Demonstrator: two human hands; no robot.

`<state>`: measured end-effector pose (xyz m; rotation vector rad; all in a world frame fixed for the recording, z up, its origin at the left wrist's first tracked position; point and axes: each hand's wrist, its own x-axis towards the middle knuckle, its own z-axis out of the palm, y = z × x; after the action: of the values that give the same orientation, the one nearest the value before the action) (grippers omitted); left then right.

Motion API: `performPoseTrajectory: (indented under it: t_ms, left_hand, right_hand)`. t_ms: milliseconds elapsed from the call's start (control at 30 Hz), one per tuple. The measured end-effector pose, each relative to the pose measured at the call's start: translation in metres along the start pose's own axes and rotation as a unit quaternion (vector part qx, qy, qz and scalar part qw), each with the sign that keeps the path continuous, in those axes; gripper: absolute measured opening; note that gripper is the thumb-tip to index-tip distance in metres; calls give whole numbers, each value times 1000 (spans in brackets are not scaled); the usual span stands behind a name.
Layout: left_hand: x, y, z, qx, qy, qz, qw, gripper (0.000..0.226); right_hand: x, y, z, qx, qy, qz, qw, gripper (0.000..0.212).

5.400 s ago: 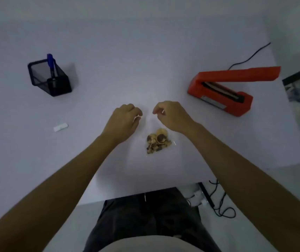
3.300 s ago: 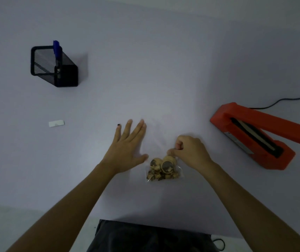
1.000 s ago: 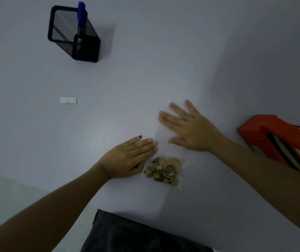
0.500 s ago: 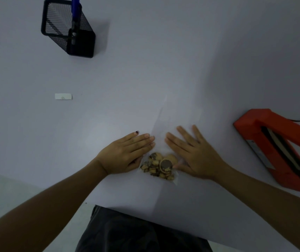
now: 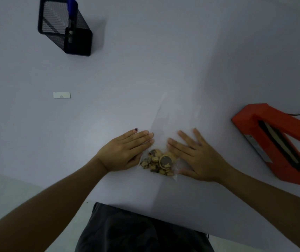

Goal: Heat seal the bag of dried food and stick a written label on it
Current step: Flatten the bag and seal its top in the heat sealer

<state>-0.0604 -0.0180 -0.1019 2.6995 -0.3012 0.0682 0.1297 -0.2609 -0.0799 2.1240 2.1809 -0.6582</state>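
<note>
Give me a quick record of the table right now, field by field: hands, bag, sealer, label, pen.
left hand: flat on the table, fingers straight, at the bag's left edge
right hand: flat, fingers spread, on the bag's right side
bag: clear, lying flat, dried food bunched at the near end
heat sealer: orange, arm raised, right of the bag
label: white strip, lying apart on the left
pen: blue, upright in the black mesh holder

The right hand has slid back down the bag and now lies flat beside the food, opposite the left hand.
</note>
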Motion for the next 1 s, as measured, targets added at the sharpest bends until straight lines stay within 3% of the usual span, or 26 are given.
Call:
performPoseTrajectory:
  t_ms: [200,367,667,900,1000]
  left_hand:
    - [0,3,2,0,-1,4,1000,47]
    - [-1,0,1,5,-7,4,1000,47]
    - [0,2,0,-1,-15,0,1000,47]
    - [0,2,0,4,-26,6,1000,49]
    - [-1,0,-1,3,-22,3,1000,49]
  right_hand:
    - [-34,10,5,-12,19,-4,1000,72]
    - [-13,3,1,-4,74,4,997,68]
    - [-28,19,7,-34,37,-12,999,69]
    - [-6,8,-7,-4,188,20,982,49]
    - [33,-3,-15,-3,154,27,988,62]
